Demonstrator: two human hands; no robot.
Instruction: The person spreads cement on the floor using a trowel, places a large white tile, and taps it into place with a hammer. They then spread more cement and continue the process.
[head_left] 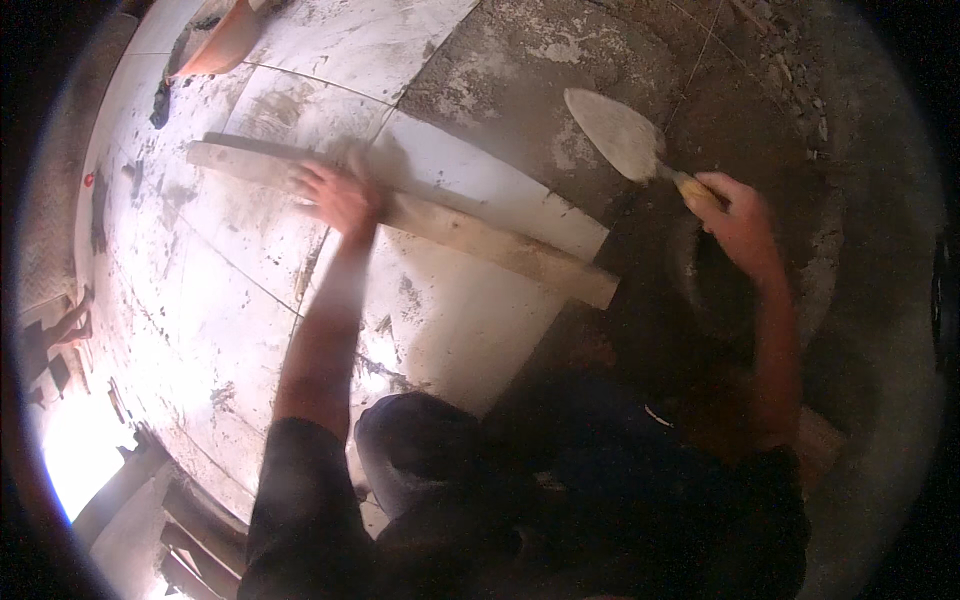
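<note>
A long wooden board (480,232) lies slantwise across the pale floor tiles (450,165), its right end reaching past their edge. My left hand (342,197) rests on the board left of its middle, with the fingers spread over it and slightly blurred. On the right, my right hand (738,222) is closed around the handle of a pointed trowel (618,135). The trowel's grey blade points to the far left, over the rough, dark mortar bed (500,75). The underside of my left palm is hidden.
An orange bowl (222,42) stands on smeared tiles at the far left. A thin string (700,62) crosses the rough ground at the far right, near loose rubble (785,75). Someone else's foot (78,322) shows at the left rim. My knee (415,435) is close to the tiles.
</note>
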